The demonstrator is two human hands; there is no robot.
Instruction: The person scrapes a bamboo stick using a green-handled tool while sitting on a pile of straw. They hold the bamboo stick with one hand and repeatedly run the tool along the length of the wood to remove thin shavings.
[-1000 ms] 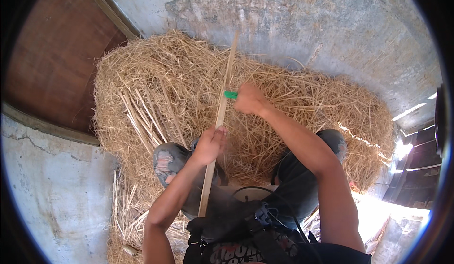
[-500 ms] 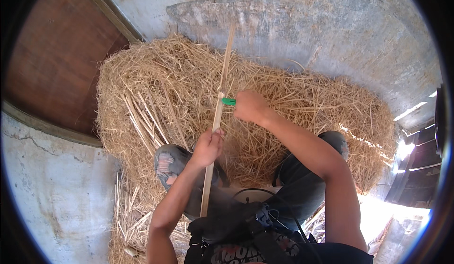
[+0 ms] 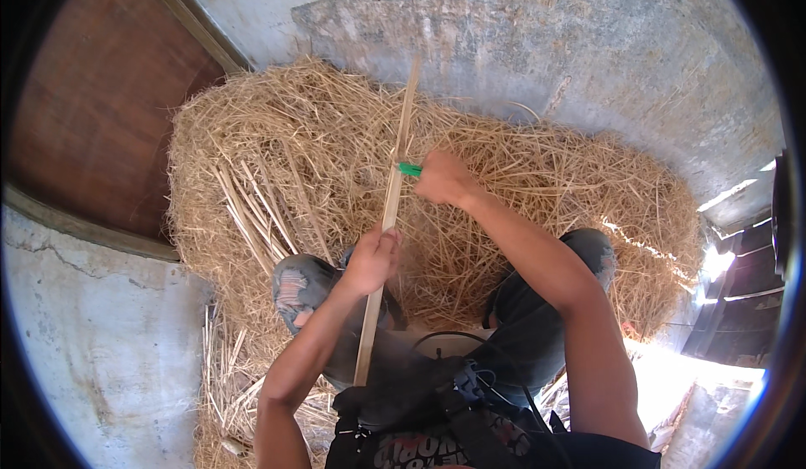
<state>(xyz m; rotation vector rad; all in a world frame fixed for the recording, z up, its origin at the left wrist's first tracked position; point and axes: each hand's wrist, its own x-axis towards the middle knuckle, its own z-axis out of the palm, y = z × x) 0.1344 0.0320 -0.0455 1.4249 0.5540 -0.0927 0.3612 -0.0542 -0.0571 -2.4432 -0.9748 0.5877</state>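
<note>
A long, pale wooden strip point(image 3: 368, 332) slants up and away from my lap, its far end over the straw. My left hand point(image 3: 374, 259) is closed round it near the middle, above my left knee. Farther up, my right hand point(image 3: 443, 177) is closed on a small green tool point(image 3: 410, 169) whose tip meets the strip's right side. Whether it has a blade is too small to make out. A thin sliver seems to stand off the strip just beyond the tool.
Straw point(image 3: 537, 175) lies heaped around my legs up to the grey wall point(image 3: 537, 41). Loose pale sticks point(image 3: 256, 213) rest on it at the left. A brown panel point(image 3: 109, 108) stands far left. Bright light falls in at the lower right.
My right hand and the green tool have moved slightly farther up along the strip. The strip's far end has shifted a little to the right. My left hand keeps its grip.
</note>
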